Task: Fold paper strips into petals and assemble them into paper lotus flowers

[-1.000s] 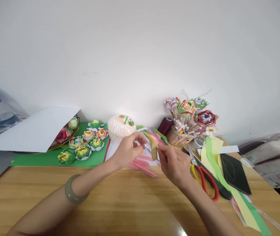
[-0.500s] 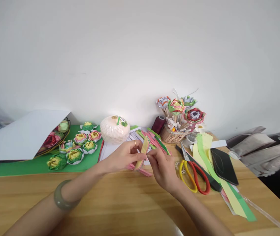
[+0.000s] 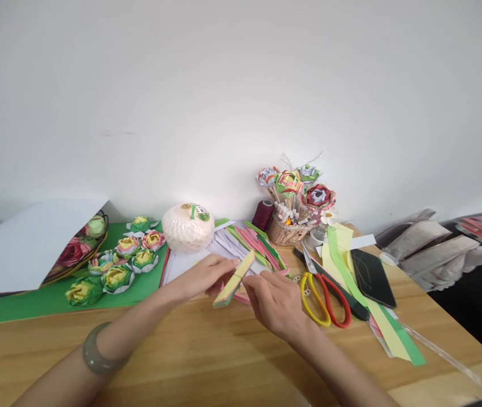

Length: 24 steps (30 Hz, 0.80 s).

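Folded paper strips, yellow on top with green and pink edges, are held slanted between my two hands above the table. My left hand, with a bangle on its forearm, has its fingers closed on the strips from the left. My right hand is pinched at their right side, near a thin dark line across the middle of the yellow paper; its fingertips are partly hidden. Behind the hands, loose pink, green and white paper strips lie in a pile.
Scissors with yellow and red handles lie right of my right hand, near a black phone-like object. Paper flowers sit on green paper at the left. A white wrapped ball and a flower basket stand behind.
The folded strips have turned from steeply upright to a flatter slant, showing more of their yellow face. My right hand has rolled over beside them. The whole view has shifted slightly.
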### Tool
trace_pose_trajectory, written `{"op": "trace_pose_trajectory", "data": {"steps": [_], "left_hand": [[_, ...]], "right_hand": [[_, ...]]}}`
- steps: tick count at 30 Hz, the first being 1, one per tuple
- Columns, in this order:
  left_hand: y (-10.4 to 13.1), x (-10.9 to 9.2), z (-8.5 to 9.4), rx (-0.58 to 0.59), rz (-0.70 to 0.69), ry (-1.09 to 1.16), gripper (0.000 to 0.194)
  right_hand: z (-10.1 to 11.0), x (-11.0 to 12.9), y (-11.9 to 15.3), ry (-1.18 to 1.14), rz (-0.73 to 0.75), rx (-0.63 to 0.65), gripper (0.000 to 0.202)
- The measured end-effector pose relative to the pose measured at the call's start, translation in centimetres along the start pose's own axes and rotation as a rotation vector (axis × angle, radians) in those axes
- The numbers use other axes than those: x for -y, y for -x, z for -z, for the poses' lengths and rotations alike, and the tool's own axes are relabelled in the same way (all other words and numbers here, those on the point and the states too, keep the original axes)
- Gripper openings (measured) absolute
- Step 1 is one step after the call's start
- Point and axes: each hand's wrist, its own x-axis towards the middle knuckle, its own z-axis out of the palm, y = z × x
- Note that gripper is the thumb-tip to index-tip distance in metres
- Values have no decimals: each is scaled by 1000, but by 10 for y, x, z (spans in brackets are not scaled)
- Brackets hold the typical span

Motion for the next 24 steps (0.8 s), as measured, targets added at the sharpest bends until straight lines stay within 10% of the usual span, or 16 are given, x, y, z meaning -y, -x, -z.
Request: {"op": "trace_pose_trajectory", "data": {"steps": [5, 14, 21, 24], "left_hand": [[-2, 3, 0, 191, -20, 191, 35], [-1, 2, -7, -41, -204, -192, 14], [0, 21, -9, -254, -855, -779, 21], [-1, 21, -11, -261, -751, -708, 20]], "right_hand": [[0, -6, 2, 51, 70, -20, 19], [-3, -5, 7, -25, -202, 72, 21], [10, -1, -2, -233, -431, 297, 36], [18, -12, 4, -221, -515, 324, 43]]}}
